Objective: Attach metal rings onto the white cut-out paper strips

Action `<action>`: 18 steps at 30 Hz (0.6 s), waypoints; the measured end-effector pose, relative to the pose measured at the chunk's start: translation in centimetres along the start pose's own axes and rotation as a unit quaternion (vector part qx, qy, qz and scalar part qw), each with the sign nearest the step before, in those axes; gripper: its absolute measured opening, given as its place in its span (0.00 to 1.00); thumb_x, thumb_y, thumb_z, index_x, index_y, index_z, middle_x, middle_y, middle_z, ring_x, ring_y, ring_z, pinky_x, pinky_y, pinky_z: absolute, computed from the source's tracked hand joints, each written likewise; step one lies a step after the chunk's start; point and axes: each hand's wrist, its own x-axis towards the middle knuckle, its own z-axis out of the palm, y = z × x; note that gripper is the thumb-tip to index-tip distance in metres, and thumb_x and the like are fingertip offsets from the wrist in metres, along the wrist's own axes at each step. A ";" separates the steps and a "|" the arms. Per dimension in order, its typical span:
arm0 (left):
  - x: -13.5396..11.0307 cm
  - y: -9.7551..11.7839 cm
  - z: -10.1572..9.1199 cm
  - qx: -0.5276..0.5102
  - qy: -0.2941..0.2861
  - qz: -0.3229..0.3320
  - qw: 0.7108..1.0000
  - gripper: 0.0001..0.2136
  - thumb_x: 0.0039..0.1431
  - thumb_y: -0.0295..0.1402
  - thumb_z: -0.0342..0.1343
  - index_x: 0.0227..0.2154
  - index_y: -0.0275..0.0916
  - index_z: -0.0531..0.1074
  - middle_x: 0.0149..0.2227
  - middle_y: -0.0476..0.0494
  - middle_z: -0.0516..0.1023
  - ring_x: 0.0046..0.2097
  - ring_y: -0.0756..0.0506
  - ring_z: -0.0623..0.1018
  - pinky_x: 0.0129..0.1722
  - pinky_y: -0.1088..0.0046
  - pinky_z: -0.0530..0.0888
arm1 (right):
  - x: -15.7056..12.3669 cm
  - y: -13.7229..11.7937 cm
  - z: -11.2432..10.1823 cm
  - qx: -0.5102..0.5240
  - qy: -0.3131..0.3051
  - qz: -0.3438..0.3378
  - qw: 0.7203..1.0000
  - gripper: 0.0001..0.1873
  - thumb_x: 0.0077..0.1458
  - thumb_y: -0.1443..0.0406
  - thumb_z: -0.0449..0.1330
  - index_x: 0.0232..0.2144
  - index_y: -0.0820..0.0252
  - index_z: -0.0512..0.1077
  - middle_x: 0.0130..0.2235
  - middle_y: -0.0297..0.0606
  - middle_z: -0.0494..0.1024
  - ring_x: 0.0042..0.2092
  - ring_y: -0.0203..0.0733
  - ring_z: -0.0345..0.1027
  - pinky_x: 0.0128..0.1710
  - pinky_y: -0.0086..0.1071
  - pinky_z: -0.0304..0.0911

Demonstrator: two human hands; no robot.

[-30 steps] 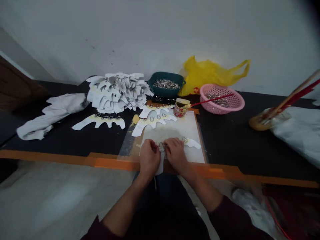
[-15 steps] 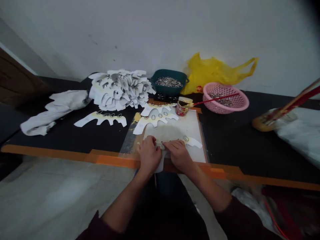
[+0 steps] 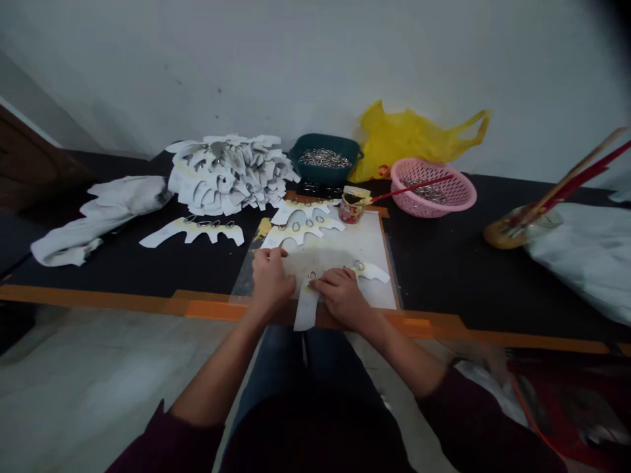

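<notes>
My right hand [image 3: 340,295] lies with its fingers pressed together on a white cut piece [image 3: 306,309], right beside a small metal ring [image 3: 312,275] set on it. The piece's lower end hangs over the table's orange edge. A second ring [image 3: 358,265] sits on the piece's right tab. My left hand [image 3: 270,279] is curled shut just left of the piece, resting on the white work board [image 3: 365,243]. What its fingers hold, if anything, is hidden.
Two ringed cut pieces [image 3: 300,230] lie at the board's far end beside a glue can [image 3: 351,209] with a red brush. Behind are a heap of white pieces [image 3: 231,174], a green tub of rings [image 3: 325,161], a pink basket [image 3: 434,190] and a yellow bag [image 3: 414,141].
My left hand has drawn away to the left off the ring. My right hand stays pressed on the white piece. The camera has shifted slightly.
</notes>
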 end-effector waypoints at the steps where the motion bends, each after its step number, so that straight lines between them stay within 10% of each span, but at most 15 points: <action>1: -0.4 -0.2 -0.1 -0.033 0.031 0.038 0.998 0.17 0.42 0.22 0.52 0.39 0.38 0.63 0.43 0.39 0.59 0.47 0.40 0.66 0.46 0.59 0.67 | 0.0 0.0 0.0 0.001 0.003 0.001 1.000 0.15 0.54 0.74 0.52 0.41 0.56 0.72 0.35 0.36 0.74 0.41 0.39 0.62 0.44 0.37 0.44; 7: -2.4 -0.5 1.4 -0.162 -0.027 0.257 0.952 0.17 0.49 0.18 0.45 0.42 0.39 0.61 0.47 0.40 0.60 0.46 0.47 0.68 0.44 0.67 0.72 | 0.2 -0.3 -0.5 -0.004 -0.005 0.005 1.000 0.11 0.55 0.71 0.53 0.38 0.56 0.73 0.33 0.35 0.73 0.40 0.39 0.62 0.43 0.37 0.45; 18: -1.2 -1.7 1.9 -0.111 -0.061 0.295 0.947 0.08 0.53 0.22 0.48 0.35 0.37 0.66 0.44 0.40 0.62 0.47 0.45 0.68 0.47 0.66 0.70 | 1.3 0.2 -0.7 0.041 0.006 0.031 0.999 0.09 0.57 0.69 0.53 0.30 0.60 0.73 0.29 0.35 0.74 0.36 0.36 0.65 0.40 0.32 0.51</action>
